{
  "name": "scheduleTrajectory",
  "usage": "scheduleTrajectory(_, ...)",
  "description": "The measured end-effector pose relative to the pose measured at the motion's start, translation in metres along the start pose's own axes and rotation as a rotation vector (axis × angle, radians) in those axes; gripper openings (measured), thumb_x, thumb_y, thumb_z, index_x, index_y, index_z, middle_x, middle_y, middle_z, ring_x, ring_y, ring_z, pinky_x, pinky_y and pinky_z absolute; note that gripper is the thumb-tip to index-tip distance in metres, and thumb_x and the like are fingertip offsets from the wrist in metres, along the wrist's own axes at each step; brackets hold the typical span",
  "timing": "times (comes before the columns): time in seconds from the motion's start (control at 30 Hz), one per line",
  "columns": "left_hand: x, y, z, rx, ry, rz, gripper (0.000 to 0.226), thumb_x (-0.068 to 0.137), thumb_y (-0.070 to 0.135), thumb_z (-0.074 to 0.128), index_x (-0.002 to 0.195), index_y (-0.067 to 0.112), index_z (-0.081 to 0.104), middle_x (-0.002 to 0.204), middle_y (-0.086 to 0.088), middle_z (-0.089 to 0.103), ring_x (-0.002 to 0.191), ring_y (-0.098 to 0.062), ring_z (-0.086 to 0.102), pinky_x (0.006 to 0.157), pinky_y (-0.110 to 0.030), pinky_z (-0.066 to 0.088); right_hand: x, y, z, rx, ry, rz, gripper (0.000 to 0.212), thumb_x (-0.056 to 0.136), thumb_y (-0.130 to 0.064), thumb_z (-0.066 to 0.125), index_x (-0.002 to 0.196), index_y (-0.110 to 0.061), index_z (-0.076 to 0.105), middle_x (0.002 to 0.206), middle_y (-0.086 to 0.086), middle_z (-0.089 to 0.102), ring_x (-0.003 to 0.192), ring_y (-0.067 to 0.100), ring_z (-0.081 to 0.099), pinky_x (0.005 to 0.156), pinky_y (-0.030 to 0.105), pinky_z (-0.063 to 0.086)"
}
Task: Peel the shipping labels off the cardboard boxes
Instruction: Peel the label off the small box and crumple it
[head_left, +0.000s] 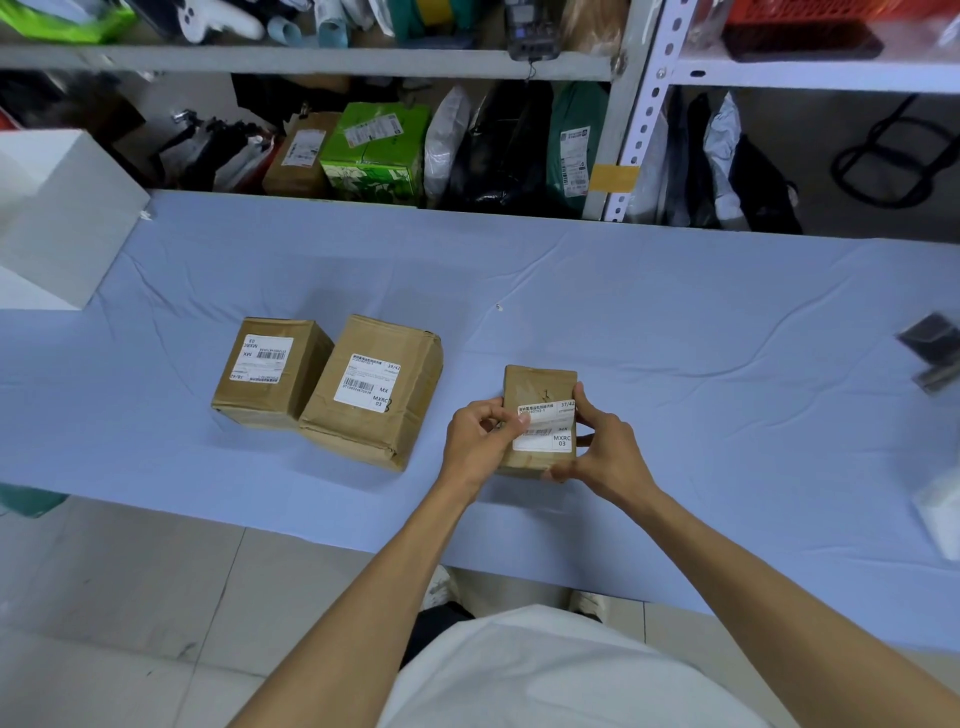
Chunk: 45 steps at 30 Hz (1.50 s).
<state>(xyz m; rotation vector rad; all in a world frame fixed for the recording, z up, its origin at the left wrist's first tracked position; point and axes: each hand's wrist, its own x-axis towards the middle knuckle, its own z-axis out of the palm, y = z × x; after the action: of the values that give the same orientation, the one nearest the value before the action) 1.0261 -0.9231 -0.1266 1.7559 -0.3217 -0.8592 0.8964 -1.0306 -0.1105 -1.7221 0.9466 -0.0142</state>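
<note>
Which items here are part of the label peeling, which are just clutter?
Job: small box gripped by right hand; its label, pinched by left hand; middle box and left box, both labelled.
Clutter: white block, green carton on shelf, dark object at right.

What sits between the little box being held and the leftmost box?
In the head view, a bigger brown cardboard box with a white shipping label on top.
</note>
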Motion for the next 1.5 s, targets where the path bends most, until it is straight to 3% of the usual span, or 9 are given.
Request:
scheduleTrajectory(0.2,0.000,0.001,-0.001,0.014,0.005,0.027,0.018,0.081,0.016,0.075,0.068,0.013,0.063,0.125,-0.001,0.062,0.101,-0.023,0.065,0.088,-0.048,0.056,0.001,-0.002,0.000,-0.007,-0.004,-0.008,0.118,0.057,0.007,0.084,0.152,-0.018,0.020,0.122,-0.002,0.062,0.079,0.003,0.063,0.053,0.012,0.051)
scheduleTrajectory(0.37,-0.001,0.003,-0.002,0.062,-0.016,0.102,0.019,0.084,0.013,0.071,0.069,0.013,0.059,0.145,0.003,0.047,0.118,-0.025,0.057,0.094,-0.044,0.054,0.001,-0.003,0.001,-0.014,-0.009,-0.015,0.118,0.056,0.007,0.085,0.152,-0.017,0.020,0.118,-0.003,0.062,0.080,0.002,0.062,0.051,0.011,0.049)
scheduleTrajectory(0.5,-0.001,0.004,-0.004,0.087,-0.062,0.128,0.020,0.086,0.011,0.069,0.070,0.012,0.057,0.147,0.005,0.045,0.121,-0.027,0.055,0.095,-0.042,0.053,0.001,-0.003,0.000,-0.025,-0.016,-0.015,0.119,0.055,0.006,0.086,0.152,-0.017,0.020,0.118,-0.001,0.062,0.080,0.002,0.063,0.050,0.011,0.048)
scheduleTrajectory(0.67,0.002,0.005,-0.006,0.101,-0.100,0.132,0.023,0.083,0.015,0.072,0.066,0.024,0.059,0.150,0.000,0.042,0.126,-0.028,0.053,0.099,-0.048,0.050,0.001,-0.004,-0.001,-0.026,-0.014,-0.008,0.119,0.055,0.007,0.085,0.152,-0.016,0.020,0.116,-0.003,0.061,0.077,0.003,0.063,0.050,0.010,0.047)
scheduleTrajectory(0.9,-0.001,0.009,-0.006,0.094,-0.120,0.126,0.020,0.085,0.010,0.069,0.072,0.020,0.057,0.152,-0.005,0.038,0.132,-0.026,0.047,0.100,-0.033,0.050,0.000,-0.005,-0.001,-0.040,-0.019,-0.009,0.118,0.056,0.007,0.084,0.152,-0.016,0.020,0.107,-0.003,0.061,0.074,0.001,0.063,0.050,0.009,0.047)
scheduleTrajectory(1.07,-0.001,0.008,-0.005,0.126,-0.109,0.140,0.020,0.085,0.013,0.068,0.072,0.023,0.057,0.152,-0.007,0.038,0.135,-0.027,0.044,0.100,-0.044,0.050,0.000,-0.005,-0.002,-0.053,-0.023,-0.021,0.116,0.057,0.006,0.084,0.152,-0.015,0.020,0.107,-0.004,0.061,0.074,0.000,0.062,0.049,0.009,0.046)
scheduleTrajectory(1.37,-0.001,0.005,-0.004,0.058,-0.099,0.121,0.023,0.086,0.010,0.066,0.071,0.022,0.054,0.150,-0.010,0.040,0.138,-0.023,0.041,0.101,-0.046,0.048,0.001,-0.007,-0.001,-0.064,-0.028,-0.019,0.117,0.057,0.005,0.084,0.152,-0.015,0.019,0.109,-0.004,0.059,0.074,0.000,0.061,0.048,0.011,0.046)
scheduleTrajectory(1.5,-0.002,0.004,-0.005,0.056,-0.103,0.134,0.028,0.086,0.011,0.066,0.068,0.030,0.056,0.146,-0.009,0.047,0.133,-0.019,0.046,0.098,-0.048,0.051,0.001,-0.007,-0.001,-0.069,-0.030,-0.017,0.116,0.057,0.006,0.084,0.152,-0.015,0.020,0.108,-0.004,0.059,0.075,0.000,0.061,0.048,0.011,0.047)
